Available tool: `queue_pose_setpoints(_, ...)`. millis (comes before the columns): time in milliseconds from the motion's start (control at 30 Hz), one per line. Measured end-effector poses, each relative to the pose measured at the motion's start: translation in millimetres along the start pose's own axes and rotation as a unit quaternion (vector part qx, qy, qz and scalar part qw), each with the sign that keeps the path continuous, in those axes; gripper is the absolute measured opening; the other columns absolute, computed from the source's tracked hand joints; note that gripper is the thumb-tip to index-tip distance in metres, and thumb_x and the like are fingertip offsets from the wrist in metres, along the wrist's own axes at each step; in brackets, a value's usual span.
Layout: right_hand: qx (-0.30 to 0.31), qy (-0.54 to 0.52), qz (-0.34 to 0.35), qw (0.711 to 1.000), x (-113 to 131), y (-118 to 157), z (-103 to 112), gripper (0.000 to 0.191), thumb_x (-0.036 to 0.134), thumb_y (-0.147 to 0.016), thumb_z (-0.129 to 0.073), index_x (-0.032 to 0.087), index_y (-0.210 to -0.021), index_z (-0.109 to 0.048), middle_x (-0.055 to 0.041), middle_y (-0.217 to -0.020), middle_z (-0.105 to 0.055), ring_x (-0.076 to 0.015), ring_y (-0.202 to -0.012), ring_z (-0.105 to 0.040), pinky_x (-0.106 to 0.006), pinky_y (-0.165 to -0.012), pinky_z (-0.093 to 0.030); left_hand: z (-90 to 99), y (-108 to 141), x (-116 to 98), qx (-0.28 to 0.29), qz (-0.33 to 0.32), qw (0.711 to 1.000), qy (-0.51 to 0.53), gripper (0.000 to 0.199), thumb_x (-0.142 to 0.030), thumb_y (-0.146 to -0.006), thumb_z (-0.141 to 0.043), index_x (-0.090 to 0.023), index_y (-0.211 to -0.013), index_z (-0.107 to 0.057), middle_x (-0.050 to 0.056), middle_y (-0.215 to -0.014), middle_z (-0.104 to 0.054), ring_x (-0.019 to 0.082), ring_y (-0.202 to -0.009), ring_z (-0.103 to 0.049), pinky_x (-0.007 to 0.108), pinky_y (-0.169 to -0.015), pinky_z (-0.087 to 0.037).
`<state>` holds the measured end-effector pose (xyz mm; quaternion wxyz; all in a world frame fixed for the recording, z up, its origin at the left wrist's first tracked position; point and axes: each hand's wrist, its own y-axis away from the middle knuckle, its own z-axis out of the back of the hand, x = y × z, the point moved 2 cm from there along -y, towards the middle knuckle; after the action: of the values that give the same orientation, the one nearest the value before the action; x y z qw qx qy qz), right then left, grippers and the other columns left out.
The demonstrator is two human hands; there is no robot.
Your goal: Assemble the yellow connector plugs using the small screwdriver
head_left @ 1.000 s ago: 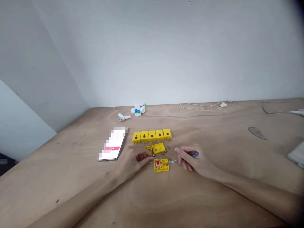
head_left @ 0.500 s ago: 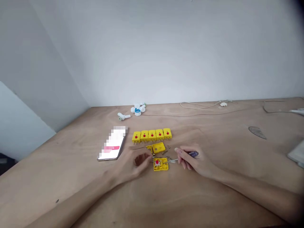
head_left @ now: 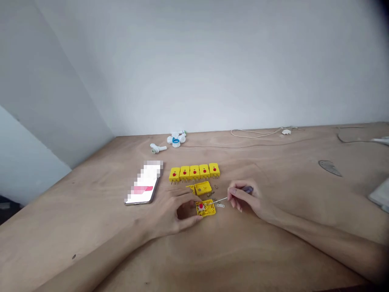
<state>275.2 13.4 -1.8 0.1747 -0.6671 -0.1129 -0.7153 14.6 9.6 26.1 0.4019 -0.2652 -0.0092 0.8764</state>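
An uncovered yellow plug half (head_left: 210, 210) with a red button and small fittings lies on the wooden table. My left hand (head_left: 170, 213) grips it from the left, thumb at the near edge and fingers at the far edge. In my right hand (head_left: 247, 198) is a screwdriver (head_left: 223, 199) with a purple-blue handle, its thin shaft slanting down left to the plug half. What the tip touches is too small to tell. Just beyond lies a yellow cover (head_left: 204, 187), beside a smaller yellow piece (head_left: 191, 188). Small metal pins (head_left: 212, 194) and a pale flat strip (head_left: 221, 205) lie close by.
Several closed yellow plugs (head_left: 194, 172) with red buttons form a row behind the parts. A phone (head_left: 145, 186) lies to the left. White plastic fittings (head_left: 176, 140) and a thin white cord (head_left: 257, 134) are near the wall. A whitish object (head_left: 381, 194) sits at the right edge.
My left hand has spread its pinch, with the thumb now at the near edge of the plug half. The screwdriver tip has shifted slightly up and left, and the plug half has moved slightly away.
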Motion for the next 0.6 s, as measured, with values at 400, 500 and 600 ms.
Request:
queue_pose_setpoints(400,0.001,-0.038,-0.001,0.999,-3.7,-0.9,2.8,0.038,0.050,-0.092,-0.065,0.015,-0.077,-0.066,-0.0013,-0.061,-0.062,-0.0113,-0.051,-0.056,-0.020,-0.045,-0.041,1.8,0.6,-0.2,0.010,-0.037,0.999,-0.008,0.027,-0.014,-0.080,-0.057,-0.023,-0.104,-0.068,0.006,-0.099,-0.069,0.024,-0.091,-0.062,0.040,-0.085,-0.051)
queue_pose_setpoints(500,-0.001,-0.047,0.000,0.999,-5.9,-1.8,3.5,0.037,0.049,-0.092,-0.065,0.015,-0.076,-0.066,-0.0011,-0.060,-0.062,-0.0110,-0.050,-0.056,-0.020,-0.044,-0.041,1.0,-0.1,-0.1,0.008,-0.030,1.000,-0.001,0.013,-0.024,-0.085,-0.061,-0.022,-0.097,-0.066,0.005,-0.096,-0.068,0.024,-0.089,-0.061,0.038,-0.082,-0.050)
queue_pose_setpoints(600,-0.004,-0.057,0.000,0.998,-7.7,-2.5,4.0,0.037,0.049,-0.092,-0.065,0.015,-0.076,-0.066,-0.0009,-0.059,-0.062,-0.0107,-0.049,-0.055,-0.020,-0.044,-0.040,0.8,-0.4,-1.7,0.011,-0.025,1.000,0.003,0.015,-0.035,-0.087,-0.066,-0.021,-0.090,-0.065,0.004,-0.089,-0.067,0.022,-0.083,-0.060,0.036,-0.077,-0.049)
